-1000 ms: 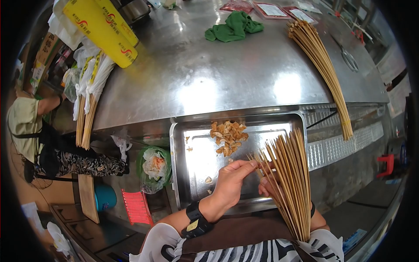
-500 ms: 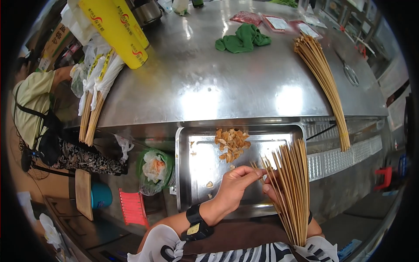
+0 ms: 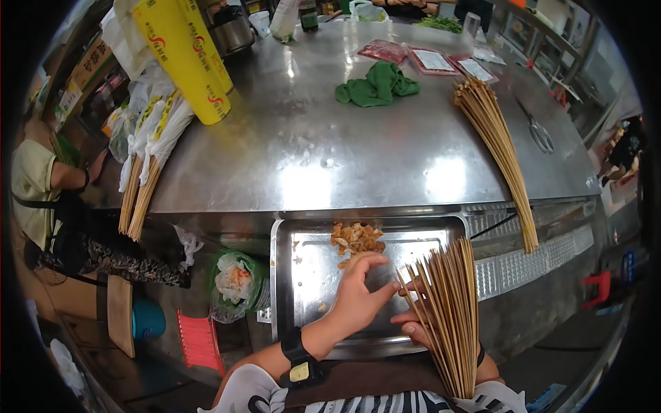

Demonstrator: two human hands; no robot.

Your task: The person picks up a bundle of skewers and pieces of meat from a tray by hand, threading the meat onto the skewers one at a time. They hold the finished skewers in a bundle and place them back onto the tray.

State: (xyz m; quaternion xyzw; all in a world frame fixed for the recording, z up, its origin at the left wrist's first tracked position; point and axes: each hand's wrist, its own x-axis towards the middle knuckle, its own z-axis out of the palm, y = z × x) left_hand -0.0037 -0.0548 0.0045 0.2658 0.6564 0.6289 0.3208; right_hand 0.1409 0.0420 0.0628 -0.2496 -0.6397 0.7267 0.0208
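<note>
A thick bundle of bamboo skewers [image 3: 447, 316] leans in my right hand [image 3: 412, 325], tips up, over the right side of the metal tray. Much of that hand is hidden behind the sticks. My left hand [image 3: 352, 299] is open over the tray, thumb and forefinger spread apart, with the thumb tip close to the leftmost skewers. Just beyond its fingertips, orange-brown food pieces [image 3: 358, 237] lie heaped at the far end of the metal tray [image 3: 277, 296].
On the steel table [image 3: 241, 172] lie a green cloth [image 3: 379, 85], packs of red meat [image 3: 430, 60], another skewer bundle [image 3: 499, 151] and scissors [image 3: 540, 134]. Yellow rolls [image 3: 182, 58] and wrapped skewers [image 3: 148, 162] are at left, near a person [image 3: 41, 179]. A green-lined bin [image 3: 234, 282] stands below.
My left thumb and forefinger were pinched together at the skewer tips; now they are spread apart, with the forefinger nearer the food heap. My right hand keeps the bundle. The view has shifted slightly.
</note>
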